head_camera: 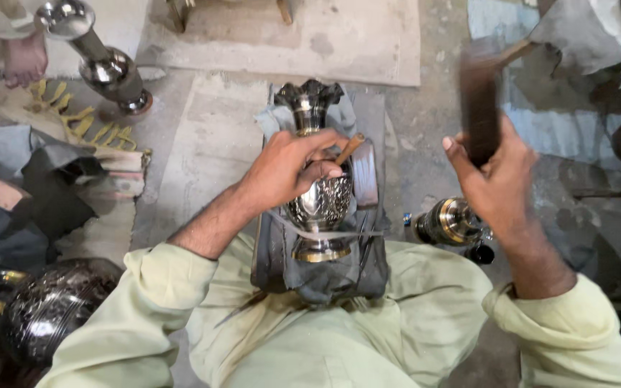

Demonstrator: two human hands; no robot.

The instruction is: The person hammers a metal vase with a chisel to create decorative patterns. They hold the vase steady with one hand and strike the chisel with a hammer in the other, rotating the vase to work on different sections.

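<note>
**On the Workshop Floor: A Vase Under Chisel and Mallet**

Down on the grey concrete floor (210,136), a person in pale green clothes sits with a padded rest (368,215) propped between the knees. Lying across that rest, on a dark cloth, is an engraved metal vase (323,205), its fluted mouth pointing away from the person and its brass-ringed foot toward the lap. A thin cord crosses its lower body.

To the left stands a large dark engraved pot (52,305) near the person's elbow, and beyond it a tall polished silver vase (98,57) lies tilted on the floor. A smaller brass-banded vessel (448,221) lies just right of the rest.

Left hand (285,169) rests on the vase's belly, fingers curled and pressed together, pinching a small wooden-handled chisel (346,149) whose tip meets the metal. Right hand (494,176) is raised well clear of the vase, fingers wrapped tight round the handle of a dark mallet (479,100), blurred in the air.
</note>
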